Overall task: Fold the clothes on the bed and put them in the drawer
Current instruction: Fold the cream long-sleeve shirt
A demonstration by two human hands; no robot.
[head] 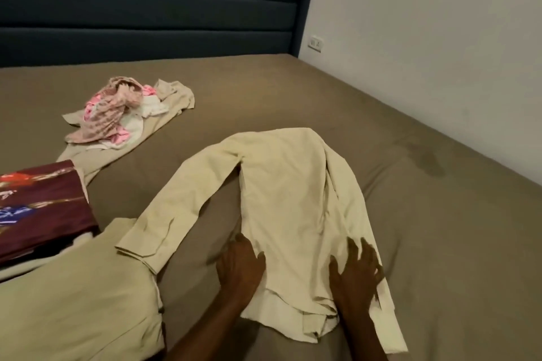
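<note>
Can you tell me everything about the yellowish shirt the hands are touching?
The cream shirt is pale yellow-cream, looks like soft woven cloth, a bit wrinkled. It lies flat on the brown bed sheet, its body folded narrow, collar end toward the headboard. One long sleeve stretches out to the left, its cuff resting on a beige garment. The hem lies rumpled nearest the person. The left hand rests at its left edge and the right hand presses flat on its right side, fingers spread.

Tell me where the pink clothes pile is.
In the head view, the pink clothes pile lies upper left on the bed, beyond the cream shirt, near the headboard.
</note>
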